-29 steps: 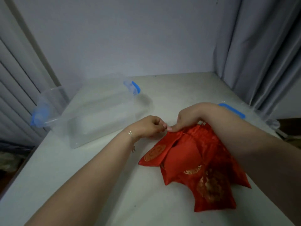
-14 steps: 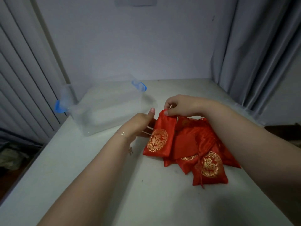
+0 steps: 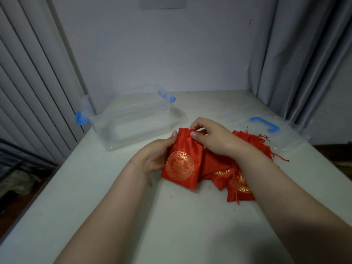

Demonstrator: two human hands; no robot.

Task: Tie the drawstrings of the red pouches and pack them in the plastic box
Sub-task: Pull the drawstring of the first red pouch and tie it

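- A red pouch [image 3: 181, 161] with a round gold emblem is held upright above the pale surface [image 3: 133, 216], between both hands; its lower edge lies close to the surface.
- The left hand [image 3: 155, 157] has its grip curled round the pouch's left edge, thumb on the upper left corner.
- The right hand [image 3: 211, 138] has its grip pinched on the pouch's top edge, thumb on the front and fingers curled over behind.
- A heap of more red pouches [image 3: 234, 178] lies just right of the held one, partly under the right forearm; loose red drawstrings [image 3: 278, 157] trail from the heap's far side.
- The clear plastic box [image 3: 133, 121] with blue clips stands open, to the left and beyond the hands.
- A clear lid [image 3: 266, 126] with a blue handle lies flat at the right.
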